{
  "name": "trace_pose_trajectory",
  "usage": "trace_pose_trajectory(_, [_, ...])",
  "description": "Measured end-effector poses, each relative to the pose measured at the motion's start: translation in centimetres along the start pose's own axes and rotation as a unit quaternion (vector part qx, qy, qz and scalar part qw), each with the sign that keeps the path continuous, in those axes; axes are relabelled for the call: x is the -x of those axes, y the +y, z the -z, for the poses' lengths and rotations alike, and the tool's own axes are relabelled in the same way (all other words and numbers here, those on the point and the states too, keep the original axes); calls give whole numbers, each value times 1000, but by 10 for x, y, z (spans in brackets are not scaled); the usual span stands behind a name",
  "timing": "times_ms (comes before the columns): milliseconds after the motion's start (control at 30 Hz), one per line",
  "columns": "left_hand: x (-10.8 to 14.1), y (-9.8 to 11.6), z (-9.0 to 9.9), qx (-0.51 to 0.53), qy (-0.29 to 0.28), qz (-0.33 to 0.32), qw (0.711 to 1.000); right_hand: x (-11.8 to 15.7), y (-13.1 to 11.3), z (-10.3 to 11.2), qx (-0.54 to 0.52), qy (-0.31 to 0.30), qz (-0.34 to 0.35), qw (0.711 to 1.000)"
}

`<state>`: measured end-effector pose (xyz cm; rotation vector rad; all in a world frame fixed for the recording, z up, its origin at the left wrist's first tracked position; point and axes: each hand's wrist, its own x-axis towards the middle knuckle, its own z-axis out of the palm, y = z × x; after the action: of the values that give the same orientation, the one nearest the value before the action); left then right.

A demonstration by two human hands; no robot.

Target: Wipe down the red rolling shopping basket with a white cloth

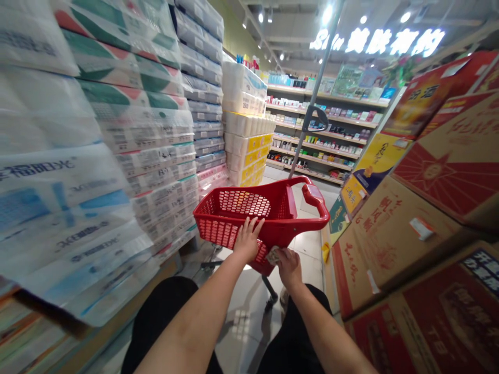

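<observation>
Tiled shop floor (249,293), paper packs (156,119) left, cartons (374,234) right, red cart (280,231) between; my left hand (248,241) spread on its near rim, right hand (290,266) pinching a rag (273,255)

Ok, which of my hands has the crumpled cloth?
Your right hand: it holds the crumpled cloth against the red cart, while your left hand lies spread on the cart's side.

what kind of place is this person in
Most likely a supermarket aisle: there's a red shopping cart, stacks of wrapped paper packs, and shelves lined with small products at the back.
</observation>
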<state>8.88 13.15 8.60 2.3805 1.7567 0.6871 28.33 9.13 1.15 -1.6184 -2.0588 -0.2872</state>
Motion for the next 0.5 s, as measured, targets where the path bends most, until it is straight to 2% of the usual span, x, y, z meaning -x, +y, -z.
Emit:
trace_pose_trajectory(67, [0, 0, 0, 0, -2, 1, 1000, -2, -2, 3, 2, 26, -13, 1000])
trace_pose_trajectory(200, [1, 0, 1, 1, -1, 0, 1000, -8, -7, 11, 10, -26, -5, 1000])
trace_pose_trajectory(367, [2, 0, 2, -2, -3, -2, 1000, -15, -11, 20, 5, 17, -26, 1000])
trace_pose_trajectory(500, [2, 1, 3, -2, -3, -1, 1000, -18, -15, 27, 12, -17, -8, 1000])
